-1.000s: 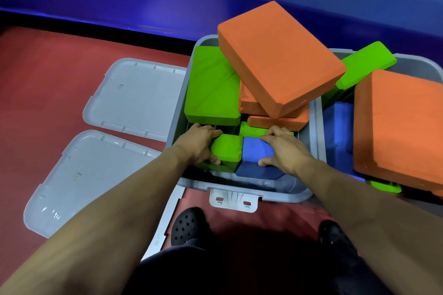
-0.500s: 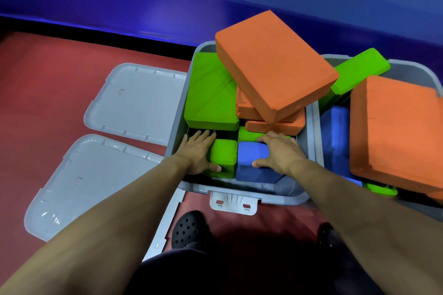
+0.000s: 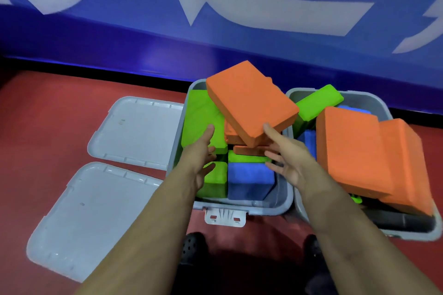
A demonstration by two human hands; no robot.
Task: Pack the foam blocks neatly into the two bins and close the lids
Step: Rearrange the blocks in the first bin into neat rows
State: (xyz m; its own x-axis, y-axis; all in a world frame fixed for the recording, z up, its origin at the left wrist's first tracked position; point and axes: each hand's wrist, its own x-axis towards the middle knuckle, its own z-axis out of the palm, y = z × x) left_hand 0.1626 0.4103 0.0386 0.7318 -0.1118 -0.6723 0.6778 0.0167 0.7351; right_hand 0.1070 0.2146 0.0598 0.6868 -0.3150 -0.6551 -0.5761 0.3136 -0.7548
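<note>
As orange block (image 3: 251, 103) lies tilted atop left bin (image 3: 242, 206) at frame centre, left hand (image 3: 199, 153) and right hand (image 3: 290, 158) held spread, empty, either side, likely for regrasp.

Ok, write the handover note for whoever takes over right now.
Left hand: open, holding nothing, over the left bin.
Right hand: open, fingers spread, by the tilted orange block on top of the left bin.
Done: green block and blue block sit at the left bin's near end.
Left: orange and green blocks stick up above both rims; right bin is just as heaped. Level both, then fit the two lids lying on the floor to the left.
</note>
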